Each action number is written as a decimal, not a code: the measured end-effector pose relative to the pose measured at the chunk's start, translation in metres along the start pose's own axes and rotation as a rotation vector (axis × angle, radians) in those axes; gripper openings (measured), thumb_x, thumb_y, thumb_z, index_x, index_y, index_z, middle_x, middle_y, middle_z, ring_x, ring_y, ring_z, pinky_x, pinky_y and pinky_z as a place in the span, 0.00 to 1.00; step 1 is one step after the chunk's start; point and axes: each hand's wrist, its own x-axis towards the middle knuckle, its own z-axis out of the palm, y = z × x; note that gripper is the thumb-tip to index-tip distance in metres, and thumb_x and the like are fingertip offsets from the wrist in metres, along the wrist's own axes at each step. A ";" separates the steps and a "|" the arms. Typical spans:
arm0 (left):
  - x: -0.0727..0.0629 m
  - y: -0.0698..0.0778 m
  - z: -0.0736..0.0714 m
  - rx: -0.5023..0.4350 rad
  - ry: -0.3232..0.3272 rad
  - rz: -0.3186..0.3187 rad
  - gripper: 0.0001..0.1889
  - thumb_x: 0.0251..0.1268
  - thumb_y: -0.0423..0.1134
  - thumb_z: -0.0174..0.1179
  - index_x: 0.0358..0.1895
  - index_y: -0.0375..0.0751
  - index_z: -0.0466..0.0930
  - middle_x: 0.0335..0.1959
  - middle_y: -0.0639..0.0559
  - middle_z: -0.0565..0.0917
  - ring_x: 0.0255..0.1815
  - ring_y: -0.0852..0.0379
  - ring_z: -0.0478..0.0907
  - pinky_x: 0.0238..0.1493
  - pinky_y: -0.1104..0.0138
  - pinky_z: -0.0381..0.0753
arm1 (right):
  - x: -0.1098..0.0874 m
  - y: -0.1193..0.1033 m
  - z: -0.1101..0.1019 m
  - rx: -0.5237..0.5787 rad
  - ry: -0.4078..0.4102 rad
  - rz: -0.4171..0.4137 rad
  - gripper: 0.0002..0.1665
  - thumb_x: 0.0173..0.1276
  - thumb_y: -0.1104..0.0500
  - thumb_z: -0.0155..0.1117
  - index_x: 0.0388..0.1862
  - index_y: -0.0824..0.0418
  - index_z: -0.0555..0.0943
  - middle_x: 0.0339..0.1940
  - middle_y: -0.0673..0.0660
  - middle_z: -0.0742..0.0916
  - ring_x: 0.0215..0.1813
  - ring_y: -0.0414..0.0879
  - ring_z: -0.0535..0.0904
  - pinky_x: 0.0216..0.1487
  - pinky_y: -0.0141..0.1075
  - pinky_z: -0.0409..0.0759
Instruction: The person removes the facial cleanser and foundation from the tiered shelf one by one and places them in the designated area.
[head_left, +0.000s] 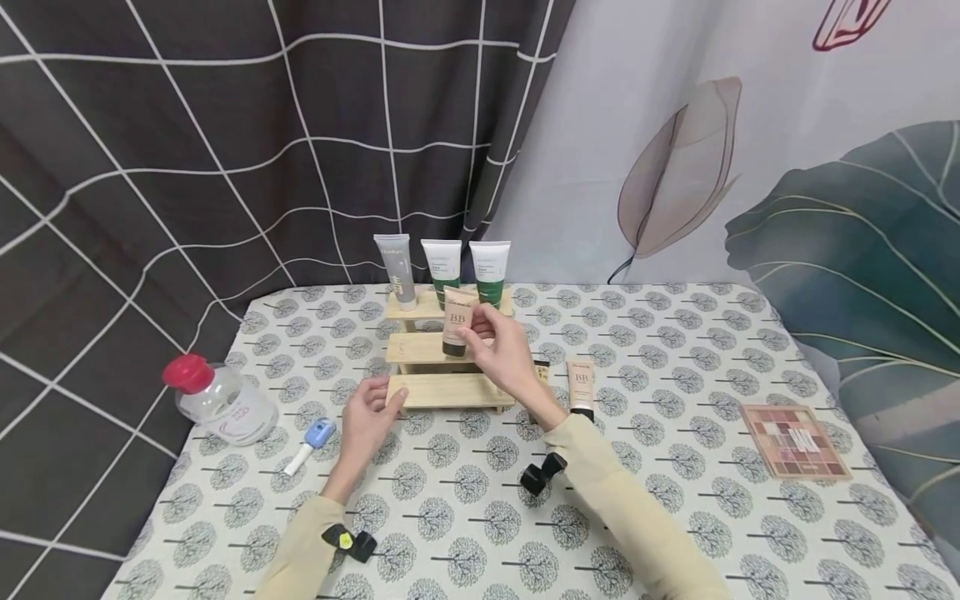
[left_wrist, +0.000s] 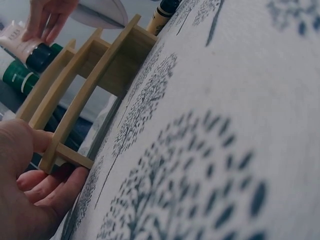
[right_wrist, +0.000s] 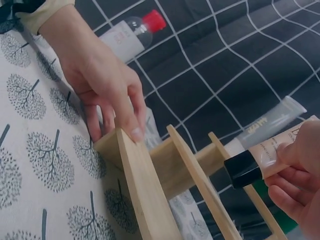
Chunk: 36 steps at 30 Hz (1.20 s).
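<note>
A three-tier wooden display rack (head_left: 450, 393) stands near the middle of the table. My left hand (head_left: 369, 418) grips the left end of its lowest step, thumb on top and fingers curled beneath, as the left wrist view shows. In my right hand (head_left: 504, 348) a beige BB cream tube (head_left: 458, 315) is pinched between thumb and fingers, black cap down, in front of the upper steps. Behind it on the top step, a grey tube (head_left: 397, 271) and two white-and-green tubes (head_left: 440, 260) (head_left: 490, 265) stand upright. The right wrist view shows the held tube's black cap (right_wrist: 242, 170) above the rack.
Right of the rack lies another BB cream tube (head_left: 581, 383), beside a dark-and-gold item (head_left: 542, 368) partly hidden by my right wrist. An eyeshadow palette (head_left: 797, 442) lies farther right. At left are a clear bottle with a red cap (head_left: 189, 374) and a small blue-and-white item (head_left: 309, 444).
</note>
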 end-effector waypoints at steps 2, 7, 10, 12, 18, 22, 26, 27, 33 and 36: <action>0.000 0.000 0.000 -0.001 0.001 0.000 0.25 0.65 0.39 0.69 0.61 0.31 0.74 0.52 0.33 0.85 0.47 0.44 0.86 0.38 0.77 0.85 | -0.003 0.002 -0.004 -0.006 0.010 0.008 0.15 0.68 0.64 0.68 0.50 0.70 0.80 0.43 0.65 0.88 0.44 0.54 0.86 0.52 0.39 0.88; 0.001 0.000 -0.001 0.011 0.001 0.004 0.26 0.66 0.41 0.68 0.62 0.31 0.74 0.52 0.33 0.85 0.48 0.42 0.85 0.38 0.80 0.83 | -0.010 0.011 -0.017 -0.004 0.037 0.013 0.15 0.68 0.63 0.69 0.50 0.70 0.81 0.42 0.64 0.89 0.43 0.54 0.86 0.50 0.42 0.88; 0.001 0.000 -0.001 0.020 0.002 0.006 0.26 0.66 0.42 0.68 0.62 0.32 0.74 0.52 0.34 0.85 0.49 0.41 0.85 0.39 0.81 0.83 | -0.013 0.015 -0.025 -0.003 0.048 0.031 0.15 0.68 0.64 0.69 0.51 0.70 0.81 0.42 0.65 0.88 0.43 0.54 0.86 0.50 0.41 0.88; 0.000 0.000 -0.001 0.025 0.004 0.008 0.26 0.66 0.43 0.68 0.62 0.32 0.74 0.52 0.34 0.85 0.49 0.41 0.86 0.39 0.80 0.83 | -0.016 0.018 -0.031 -0.004 0.053 0.060 0.16 0.68 0.64 0.69 0.51 0.71 0.80 0.43 0.65 0.88 0.43 0.55 0.86 0.50 0.41 0.88; 0.001 -0.002 0.000 0.032 0.006 0.009 0.26 0.66 0.43 0.68 0.62 0.33 0.74 0.52 0.34 0.86 0.49 0.42 0.86 0.39 0.80 0.83 | -0.023 0.024 -0.049 0.008 0.059 0.182 0.18 0.69 0.62 0.68 0.54 0.70 0.79 0.46 0.65 0.87 0.47 0.55 0.85 0.54 0.41 0.87; 0.001 -0.003 0.000 0.024 0.005 0.011 0.26 0.66 0.42 0.68 0.62 0.33 0.74 0.52 0.34 0.86 0.49 0.42 0.86 0.38 0.80 0.83 | -0.027 0.030 -0.059 0.015 0.075 0.223 0.19 0.69 0.63 0.67 0.56 0.71 0.78 0.47 0.66 0.87 0.48 0.54 0.84 0.51 0.32 0.86; 0.001 -0.003 0.000 0.017 0.003 0.008 0.26 0.66 0.42 0.68 0.62 0.32 0.74 0.52 0.34 0.85 0.49 0.41 0.85 0.39 0.80 0.83 | -0.032 0.035 -0.068 0.034 0.087 0.260 0.18 0.70 0.64 0.67 0.55 0.72 0.78 0.46 0.67 0.86 0.46 0.53 0.84 0.46 0.23 0.83; 0.001 -0.003 0.000 0.018 0.002 0.006 0.26 0.66 0.42 0.68 0.62 0.32 0.74 0.52 0.34 0.85 0.49 0.42 0.85 0.39 0.80 0.83 | -0.033 0.036 -0.070 0.036 0.090 0.269 0.18 0.70 0.64 0.67 0.55 0.72 0.78 0.46 0.68 0.86 0.46 0.53 0.83 0.45 0.21 0.82; 0.000 -0.003 0.000 0.016 0.002 0.007 0.26 0.66 0.42 0.68 0.62 0.32 0.74 0.52 0.33 0.85 0.49 0.41 0.85 0.38 0.79 0.84 | -0.040 0.046 -0.083 0.033 0.100 0.319 0.20 0.72 0.62 0.64 0.57 0.73 0.77 0.48 0.68 0.86 0.44 0.45 0.82 0.46 0.20 0.81; 0.000 -0.002 0.000 0.009 0.002 0.004 0.26 0.66 0.41 0.68 0.62 0.31 0.74 0.51 0.33 0.85 0.49 0.40 0.85 0.38 0.78 0.84 | -0.045 0.050 -0.091 0.015 0.111 0.337 0.21 0.73 0.59 0.63 0.58 0.72 0.77 0.49 0.68 0.86 0.43 0.42 0.82 0.45 0.20 0.81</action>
